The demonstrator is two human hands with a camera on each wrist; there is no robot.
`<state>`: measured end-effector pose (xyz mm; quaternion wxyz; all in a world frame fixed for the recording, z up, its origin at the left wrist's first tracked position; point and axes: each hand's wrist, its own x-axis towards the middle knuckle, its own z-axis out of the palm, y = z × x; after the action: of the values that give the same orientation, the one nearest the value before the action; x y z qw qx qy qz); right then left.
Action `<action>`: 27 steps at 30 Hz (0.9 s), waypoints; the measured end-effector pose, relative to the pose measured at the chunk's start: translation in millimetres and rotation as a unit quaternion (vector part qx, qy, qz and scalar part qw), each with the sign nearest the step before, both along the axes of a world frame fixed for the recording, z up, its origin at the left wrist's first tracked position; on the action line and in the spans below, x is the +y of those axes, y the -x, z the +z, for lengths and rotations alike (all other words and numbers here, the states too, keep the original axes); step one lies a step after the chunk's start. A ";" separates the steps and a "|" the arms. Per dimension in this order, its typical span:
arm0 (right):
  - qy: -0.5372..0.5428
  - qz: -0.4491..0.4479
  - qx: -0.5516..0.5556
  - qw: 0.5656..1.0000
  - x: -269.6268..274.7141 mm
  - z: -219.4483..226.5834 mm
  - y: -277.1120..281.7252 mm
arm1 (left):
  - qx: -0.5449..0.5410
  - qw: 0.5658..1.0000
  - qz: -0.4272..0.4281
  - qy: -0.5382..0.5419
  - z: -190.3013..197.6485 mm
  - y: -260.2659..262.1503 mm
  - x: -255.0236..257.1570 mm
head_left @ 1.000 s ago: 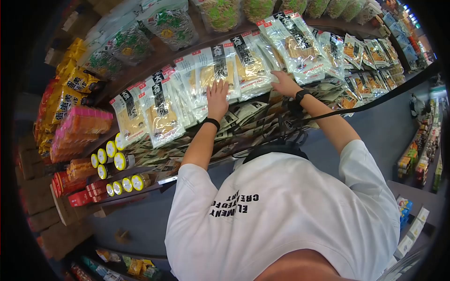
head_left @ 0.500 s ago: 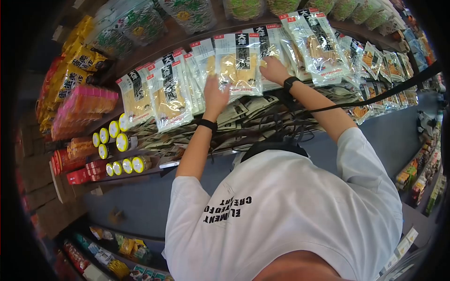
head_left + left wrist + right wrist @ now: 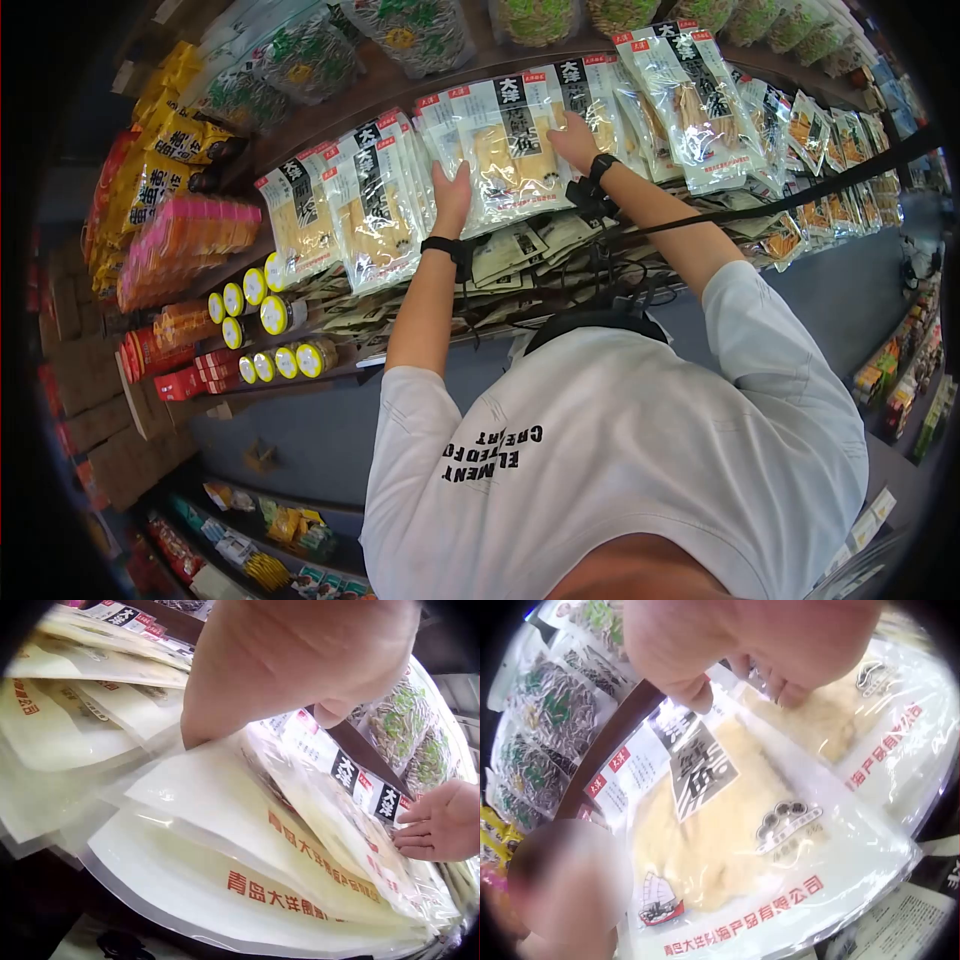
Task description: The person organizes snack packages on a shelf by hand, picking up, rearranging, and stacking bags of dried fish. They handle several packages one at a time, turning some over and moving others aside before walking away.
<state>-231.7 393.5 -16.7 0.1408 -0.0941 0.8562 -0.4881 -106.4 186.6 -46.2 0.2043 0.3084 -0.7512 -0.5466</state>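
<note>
A clear packet of dried fish fillets (image 3: 507,165) with a black label lies face up on the shelf row, between my two hands. My left hand (image 3: 452,200) stands edge-on at the packet's left side, thumb up. In the left wrist view its fingertips dip out of sight between the packets (image 3: 217,802). Across the packet's right side rests my right hand (image 3: 578,145), its fingers fairly straight in the left wrist view. The right wrist view has its fingertips (image 3: 791,694) touching where this packet and a neighbouring packet (image 3: 832,727) overlap.
More fish packets (image 3: 370,205) overlap on the left, and a taller stack (image 3: 695,110) rises at right. Flat packets (image 3: 510,250) fill the level below. Yellow-lidded jars (image 3: 275,315) and pink packs (image 3: 190,240) stand at left. A black strap (image 3: 790,205) crosses the right arm.
My left hand has gone from lying flat over the packets to standing at one packet's left side. That packet has shifted and now lies over its neighbours. My right hand has moved onto its right side.
</note>
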 end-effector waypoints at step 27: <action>-0.333 0.139 0.336 0.870 53.3 -15.0 -4.0 | -0.086 0.820 -0.244 0.511 14.5 37.4 57.8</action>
<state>-227.8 446.8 -31.7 -0.0666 -0.3178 0.9417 -0.0879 -143.8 244.3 -31.7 0.1270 0.0127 -0.9879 -0.0876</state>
